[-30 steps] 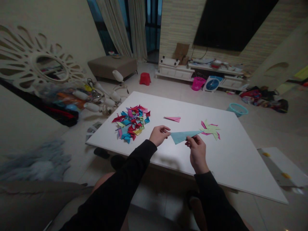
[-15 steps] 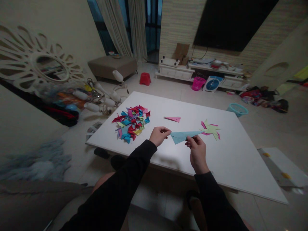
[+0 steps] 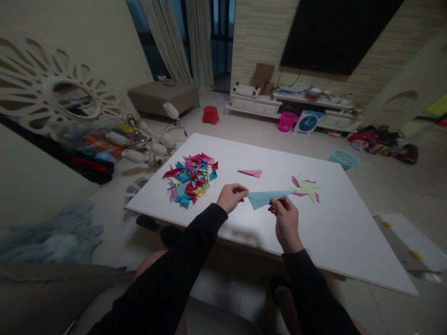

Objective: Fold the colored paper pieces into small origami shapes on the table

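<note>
Between my two hands a light blue folded paper plane (image 3: pixel 262 197) is held up above the table, its narrow tip pointing right. My left hand (image 3: pixel 232 197) pinches its left end between thumb and fingers. My right hand (image 3: pixel 286 218) grips the lower edge near the middle. Beyond it, a pink folded paper plane (image 3: pixel 252 173) lies flat on the white table (image 3: pixel 349 232). To the right lies a green and pink pinwheel-shaped paper piece (image 3: pixel 306 188). A heap of colourful folded paper pieces (image 3: pixel 192 179) is spread at the left.
Past the table's far edge stand a red stool (image 3: pixel 210 115), a pink basket (image 3: pixel 287 121) and a blue fan (image 3: pixel 308 122). A light blue basket (image 3: pixel 345 159) is by the right side. A lamp with white shades (image 3: pixel 157 148) rests near the left corner.
</note>
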Motion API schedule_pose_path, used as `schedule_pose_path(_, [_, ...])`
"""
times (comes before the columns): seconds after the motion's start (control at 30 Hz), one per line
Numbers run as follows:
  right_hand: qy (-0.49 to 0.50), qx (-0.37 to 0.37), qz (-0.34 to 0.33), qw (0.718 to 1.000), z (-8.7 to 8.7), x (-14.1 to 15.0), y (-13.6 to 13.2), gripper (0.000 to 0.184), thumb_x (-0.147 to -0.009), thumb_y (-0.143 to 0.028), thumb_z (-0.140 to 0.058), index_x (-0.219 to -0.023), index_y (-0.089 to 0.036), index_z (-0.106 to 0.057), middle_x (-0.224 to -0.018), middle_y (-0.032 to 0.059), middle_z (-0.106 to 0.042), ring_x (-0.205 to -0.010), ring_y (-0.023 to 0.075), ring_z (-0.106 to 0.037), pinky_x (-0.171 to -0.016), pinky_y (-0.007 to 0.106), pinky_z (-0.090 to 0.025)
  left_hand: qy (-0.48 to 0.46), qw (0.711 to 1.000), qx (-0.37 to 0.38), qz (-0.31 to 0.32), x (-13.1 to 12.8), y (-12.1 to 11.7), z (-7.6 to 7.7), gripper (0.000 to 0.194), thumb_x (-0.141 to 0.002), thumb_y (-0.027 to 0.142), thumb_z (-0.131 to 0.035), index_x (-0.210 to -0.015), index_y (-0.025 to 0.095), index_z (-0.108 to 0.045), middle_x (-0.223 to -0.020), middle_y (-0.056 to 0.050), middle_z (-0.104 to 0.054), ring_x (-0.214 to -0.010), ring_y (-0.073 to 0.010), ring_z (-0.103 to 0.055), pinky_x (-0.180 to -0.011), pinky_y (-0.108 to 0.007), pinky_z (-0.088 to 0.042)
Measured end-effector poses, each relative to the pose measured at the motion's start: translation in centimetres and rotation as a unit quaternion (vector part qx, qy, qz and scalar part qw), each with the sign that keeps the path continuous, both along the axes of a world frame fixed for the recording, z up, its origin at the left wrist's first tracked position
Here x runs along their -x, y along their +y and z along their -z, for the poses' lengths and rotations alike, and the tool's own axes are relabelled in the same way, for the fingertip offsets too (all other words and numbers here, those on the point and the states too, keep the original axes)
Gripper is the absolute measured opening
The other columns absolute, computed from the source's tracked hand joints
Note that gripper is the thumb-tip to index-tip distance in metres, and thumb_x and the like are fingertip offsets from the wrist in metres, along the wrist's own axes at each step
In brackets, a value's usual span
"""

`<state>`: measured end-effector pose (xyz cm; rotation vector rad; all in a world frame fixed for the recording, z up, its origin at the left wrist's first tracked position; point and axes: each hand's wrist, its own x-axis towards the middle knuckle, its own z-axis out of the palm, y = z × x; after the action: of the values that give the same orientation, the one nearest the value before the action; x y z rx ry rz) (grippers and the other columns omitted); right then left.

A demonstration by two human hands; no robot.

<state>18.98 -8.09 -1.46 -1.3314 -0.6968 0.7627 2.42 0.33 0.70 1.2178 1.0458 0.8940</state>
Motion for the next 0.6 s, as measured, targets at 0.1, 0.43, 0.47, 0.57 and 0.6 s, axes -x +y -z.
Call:
schedule_pose_path(0.1, [-0.001,0.001,0.000,1.000,-0.06,0.05,-0.02,0.018,-0.072,-0.032,-0.075,-0.072,-0.019,-0.062,-0.068,-0.0016,-0.063,-0.058,0.0116,-0.052,-0.058,0.029,-0.040,0.001,1.000,0.000,-0.002,0.00,-0.02,-0.07,0.003,-0.074,0.010,-0.069,-0.072,0.011,-0.070,-0.059,0.000,-0.064,-0.049,-0.0082,-0.057,-0.052,-0.020,-0.045])
schedule_pose_path(0.43, [-0.008,-0.002,0.002,1.000,0.03,-0.03,0.07,0.019,-0.072,-0.032,-0.076,-0.072,-0.019,-0.062,-0.067,-0.0016,-0.063,-0.057,0.0119,-0.052,-0.058,0.029,-0.040,-0.003,1.000,-0.004,0.004,0.00,0.06,0.19,0.002,-0.072,0.011,-0.073,-0.072,0.010,-0.071,-0.059,0.000,-0.065,-0.049,-0.0079,-0.057,-0.051,-0.020,-0.046])
schedule_pose_path(0.47, [-0.010,-0.002,0.004,1.000,0.05,-0.05,0.07,0.019,-0.072,-0.033,-0.076,-0.072,-0.019,-0.062,-0.068,-0.0015,-0.064,-0.057,0.0120,-0.052,-0.058,0.029,-0.040,-0.002,1.000,-0.004,0.005,0.00,0.05,0.19,0.001,-0.072,0.010,-0.072,-0.072,0.010,-0.071,-0.059,0.000,-0.065,-0.049,-0.0079,-0.057,-0.052,-0.020,-0.046])
schedule_pose_path(0.57, [-0.011,-0.003,0.010,1.000,0.02,-0.09,0.06,0.020,-0.072,-0.033,-0.076,-0.072,-0.019,-0.062,-0.067,-0.0017,-0.063,-0.058,0.0120,-0.053,-0.058,0.029,-0.040,-0.001,1.000,-0.008,0.011,-0.04,0.00,0.22,0.002,-0.073,0.008,-0.072,-0.073,0.010,-0.071,-0.059,0.000,-0.064,-0.049,-0.0084,-0.057,-0.054,-0.021,-0.047])
schedule_pose_path(0.6, [-0.010,-0.004,0.012,1.000,-0.01,-0.08,0.05,0.021,-0.072,-0.033,-0.076,-0.072,-0.019,-0.061,-0.067,-0.0021,-0.062,-0.058,0.0119,-0.053,-0.058,0.028,-0.040,-0.003,1.000,-0.009,0.013,-0.06,-0.02,0.24,0.003,-0.073,0.007,-0.072,-0.073,0.010,-0.071,-0.059,0.000,-0.064,-0.049,-0.0085,-0.057,-0.053,-0.021,-0.047])
